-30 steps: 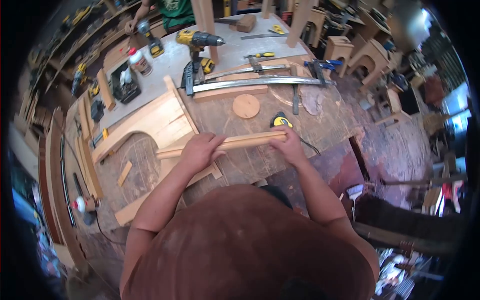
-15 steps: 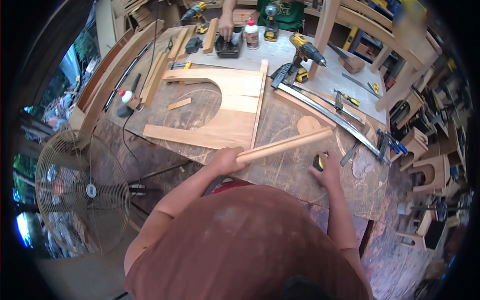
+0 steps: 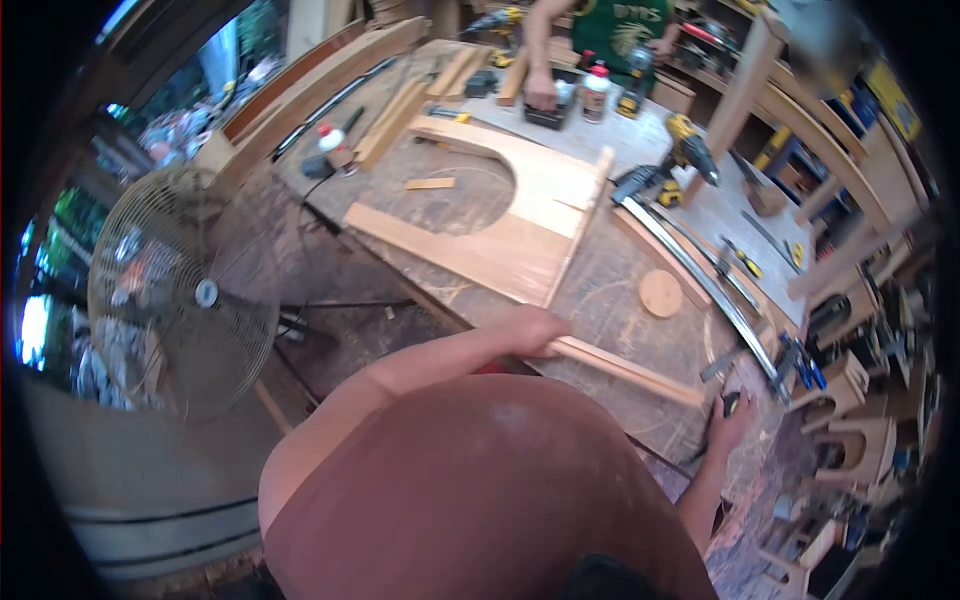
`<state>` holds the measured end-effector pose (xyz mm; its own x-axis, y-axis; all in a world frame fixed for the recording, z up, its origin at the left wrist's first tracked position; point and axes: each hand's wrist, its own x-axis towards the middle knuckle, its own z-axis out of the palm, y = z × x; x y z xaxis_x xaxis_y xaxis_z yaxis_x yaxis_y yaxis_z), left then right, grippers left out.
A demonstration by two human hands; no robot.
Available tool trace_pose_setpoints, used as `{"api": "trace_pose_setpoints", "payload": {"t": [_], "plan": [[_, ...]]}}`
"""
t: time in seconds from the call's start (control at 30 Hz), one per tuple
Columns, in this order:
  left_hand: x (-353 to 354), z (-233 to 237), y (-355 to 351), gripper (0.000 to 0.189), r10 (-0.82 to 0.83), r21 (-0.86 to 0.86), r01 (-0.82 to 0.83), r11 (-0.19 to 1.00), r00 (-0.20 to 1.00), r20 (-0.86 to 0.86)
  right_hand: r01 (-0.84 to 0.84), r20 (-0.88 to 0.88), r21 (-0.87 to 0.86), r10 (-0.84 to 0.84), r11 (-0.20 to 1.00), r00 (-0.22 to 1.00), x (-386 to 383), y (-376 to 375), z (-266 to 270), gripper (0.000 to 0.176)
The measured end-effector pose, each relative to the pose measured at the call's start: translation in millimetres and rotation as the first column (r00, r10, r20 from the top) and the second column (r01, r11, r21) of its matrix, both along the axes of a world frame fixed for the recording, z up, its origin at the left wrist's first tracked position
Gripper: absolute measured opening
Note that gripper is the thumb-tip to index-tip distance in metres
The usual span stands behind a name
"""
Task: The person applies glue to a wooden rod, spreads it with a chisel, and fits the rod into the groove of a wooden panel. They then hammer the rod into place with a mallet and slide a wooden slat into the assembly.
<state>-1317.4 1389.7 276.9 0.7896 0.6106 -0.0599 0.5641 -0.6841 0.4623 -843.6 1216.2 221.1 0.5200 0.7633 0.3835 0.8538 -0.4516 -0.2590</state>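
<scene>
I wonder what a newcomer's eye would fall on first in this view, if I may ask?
Probably the pale panel with its rounded cutout, lying on the middle of the bench. Next, perhaps, the big fan at the picture's left. Then the wooden strip, gripped at one end by the left hand near the bench's front edge.
</scene>
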Motion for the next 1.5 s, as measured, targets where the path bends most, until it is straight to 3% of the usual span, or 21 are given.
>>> {"api": "trace_pose_setpoints", "payload": {"t": [0.2,0.33,0.43,0.53,0.57,0.6,0.63,0.7,0.73,0.8,0.87,0.97,1.0,1.1,1.13,1.2,1.23,1.33,1.37,1.43,1.5], "plan": [[71.6,-20.3,47.7,0.030,-0.344,0.008,0.344,0.939,0.937,-0.057,-0.116,-0.199,0.134,0.142,0.984,0.970,7.7,0.6,21.3,0.052],[88.2,-53.1,70.4,0.033,-0.368,0.114,0.374,0.920,0.927,-0.071,-0.217,-0.321,0.220,0.280,0.951,0.905,-56.2,7.5,12.6,0.055],[55.3,-43.3,88.2,0.038,-0.171,0.142,0.127,0.982,0.913,0.370,-0.374,-0.088,-0.089,0.366,0.923,0.926,-134.8,11.5,9.4,0.060],[-44.1,-63.1,160.8,0.044,0.150,0.247,-0.349,0.904,0.800,0.581,-0.237,-0.085,-0.186,0.225,0.953,0.971,-163.8,20.8,0.4,0.062],[-101.6,-28.5,173.7,0.050,0.345,0.202,-0.584,0.786,0.686,0.640,-0.118,-0.094,-0.262,0.097,0.958,0.991,-167.6,24.1,-2.4,0.064],[-146.8,-10.5,188.6,0.059,0.624,-0.311,-0.688,0.655,0.261,0.736,-0.115,-0.095,-0.267,0.093,0.957,0.991,-175.9,27.0,-1.3,0.064],[-207.9,7.7,207.5,0.064,0.618,-0.154,-0.856,0.494,0.221,0.755,-0.045,-0.021,-0.312,0.040,0.949,0.999,-184.6,30.9,4.8,0.065],[-314.5,10.4,251.7,0.078,0.568,-0.199,-0.975,0.095,-0.111,0.815,0.008,0.061,-0.292,0.011,0.956,0.998,-208.4,45.7,19.1,0.068],[-367.9,13.1,269.8,0.089,0.437,-0.172,-0.977,0.129,-0.100,0.894,0.014,0.065,-0.296,0.005,0.955,0.998,-222.0,54.6,22.1,0.068],[-425.9,27.2,293.6,0.097,0.555,-0.197,-0.973,-0.121,-0.231,0.799,-0.086,0.070,-0.196,0.102,0.977,0.992,-246.9,72.2,27.8,0.070],[-470.6,12.3,327.4,0.097,0.622,-0.107,-0.986,-0.128,-0.164,0.766,-0.094,0.058,-0.201,0.108,0.975,0.992,-283.0,94.1,34.6,0.070],[-518.3,4.0,363.8,0.098,0.799,-0.136,-0.988,0.070,-0.026,0.600,-0.195,-0.019,-0.133,0.194,0.972,0.981,-322.7,118.9,42.9,0.072],[-518.7,1.0,374.6,0.091,0.886,0.005,-0.991,-0.132,-0.116,0.449,-0.210,-0.041,-0.131,0.207,0.969,0.978,-332.1,123.4,47.5,0.072],[-523.0,1.1,377.0,0.073,0.707,0.086,-0.980,-0.178,-0.066,0.704,-0.174,-0.119,-0.104,0.162,0.979,0.980,-366.8,123.2,85.7,0.068],[-480.2,40.2,352.4,0.064,0.603,-0.067,-0.998,-0.017,-0.064,0.795,-0.146,-0.143,-0.097,0.131,0.985,0.981,-378.3,123.1,103.3,0.065],[-446.5,79.1,323.3,0.054,0.405,-0.157,-0.967,0.201,-0.064,0.912,-0.118,-0.188,-0.034,0.110,0.992,0.976,-390.2,117.1,112.5,0.067],[-423.2,86.8,310.3,0.052,0.360,-0.278,-0.846,0.455,-0.111,0.926,-0.111,-0.237,0.005,0.109,0.994,0.965,-399.9,120.5,118.0,0.069],[-346.4,56.7,287.8,0.051,0.475,-0.482,-0.155,0.862,-0.081,0.876,-0.126,-0.775,0.116,0.169,0.985,0.609,-439.4,148.1,134.5,0.076],[-287.6,63.4,255.6,0.054,0.671,-0.670,0.063,0.740,-0.152,0.726,-0.150,-0.844,0.150,0.205,0.977,0.496,-452.4,158.4,132.5,0.081],[-190.7,55.7,203.6,0.063,0.884,-0.826,0.356,0.436,0.000,0.467,-0.020,-0.923,0.373,0.373,0.928,0.093,-475.3,178.1,129.1,0.093],[-121.3,57.2,155.1,0.062,0.857,-0.745,0.643,0.180,0.269,0.439,0.113,-0.872,0.489,0.483,0.865,0.079,-478.2,180.4,126.7,0.096]]}}
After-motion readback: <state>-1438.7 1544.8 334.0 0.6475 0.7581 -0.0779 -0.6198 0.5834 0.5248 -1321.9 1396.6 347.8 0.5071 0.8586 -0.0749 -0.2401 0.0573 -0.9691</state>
